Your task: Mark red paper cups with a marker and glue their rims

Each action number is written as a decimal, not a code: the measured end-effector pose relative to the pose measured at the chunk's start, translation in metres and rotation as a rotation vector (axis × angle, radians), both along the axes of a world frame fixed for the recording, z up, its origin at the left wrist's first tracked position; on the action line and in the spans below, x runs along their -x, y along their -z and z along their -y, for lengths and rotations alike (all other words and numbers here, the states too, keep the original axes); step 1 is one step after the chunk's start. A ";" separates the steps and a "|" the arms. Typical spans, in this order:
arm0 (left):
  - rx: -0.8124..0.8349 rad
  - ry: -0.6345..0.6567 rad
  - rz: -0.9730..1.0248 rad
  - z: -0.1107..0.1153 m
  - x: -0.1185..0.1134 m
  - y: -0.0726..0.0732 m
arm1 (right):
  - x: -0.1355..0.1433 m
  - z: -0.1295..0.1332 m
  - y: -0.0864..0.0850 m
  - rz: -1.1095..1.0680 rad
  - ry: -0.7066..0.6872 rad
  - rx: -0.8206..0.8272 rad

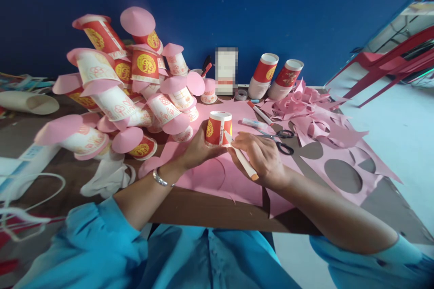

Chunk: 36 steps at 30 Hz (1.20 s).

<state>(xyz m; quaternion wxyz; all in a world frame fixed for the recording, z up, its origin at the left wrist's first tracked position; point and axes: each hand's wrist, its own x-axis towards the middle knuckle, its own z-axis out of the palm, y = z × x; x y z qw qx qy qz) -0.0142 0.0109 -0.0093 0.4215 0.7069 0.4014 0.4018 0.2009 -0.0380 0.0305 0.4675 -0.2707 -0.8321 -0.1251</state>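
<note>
My left hand (197, 144) is wrapped round the left side of a red and white paper cup (215, 130) with a gold emblem, steadying it rim up. In my right hand (259, 156) is a white marker pen (243, 160) with an orange end; its tip meets or nearly meets the white seam strip on the cup's front. Pink paper sheets (203, 176) lie beneath both hands. Just beyond my right hand are black-handled scissors (284, 141), a clear glue tube (255, 123) and another white and orange marker (261, 113).
Several paper cups with pink cone tops (145, 67) are piled at the left. Two cup stacks (263, 76) stand at the back, beside pink scraps (305, 104). A tape roll (241, 95) lies near the wall. A white crumpled cloth (106, 176) sits left of my arm.
</note>
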 end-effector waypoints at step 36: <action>0.183 -0.004 0.140 -0.003 0.001 -0.007 | -0.005 -0.001 0.007 -0.011 -0.042 0.005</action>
